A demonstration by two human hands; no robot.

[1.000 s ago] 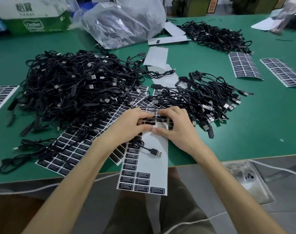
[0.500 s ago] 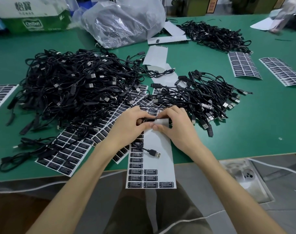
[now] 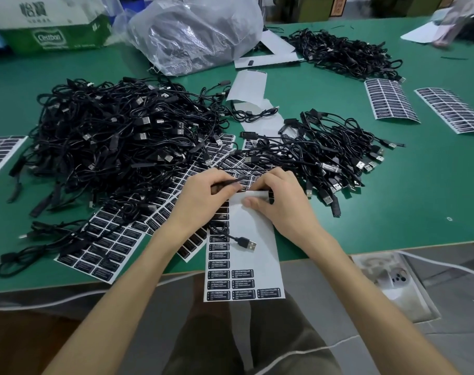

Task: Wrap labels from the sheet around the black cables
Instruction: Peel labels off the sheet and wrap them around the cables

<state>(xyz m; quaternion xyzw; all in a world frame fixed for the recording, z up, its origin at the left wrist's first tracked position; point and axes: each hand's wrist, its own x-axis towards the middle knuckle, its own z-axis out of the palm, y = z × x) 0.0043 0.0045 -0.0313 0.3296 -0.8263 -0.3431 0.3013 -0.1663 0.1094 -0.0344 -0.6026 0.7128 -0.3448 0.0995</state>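
My left hand [image 3: 203, 197] pinches a thin black cable [image 3: 230, 182] that runs across its fingers toward my right hand. The cable's USB plug [image 3: 246, 243] lies loose on the label sheet [image 3: 257, 253]. This sheet is a long white backing strip with a few black labels left at its lower end, and it hangs over the table's front edge. My right hand [image 3: 280, 205] grips the sheet's top end, fingers curled over it and thumb flat on the white backing. The fingertips of both hands meet there, and whether a label is between them is hidden.
A big heap of black cables [image 3: 116, 147] lies to the left, a smaller heap [image 3: 327, 152] to the right and another [image 3: 344, 52] far back. Full label sheets [image 3: 100, 250] [image 3: 390, 101] [image 3: 449, 109] lie on the green table [image 3: 406, 198]. A plastic bag [image 3: 198, 33] and a box [image 3: 49, 25] stand behind.
The label sheet's lower end has swung to the right. The black labels that showed between my hands are now replaced by bare white backing. Both hands stayed in place.
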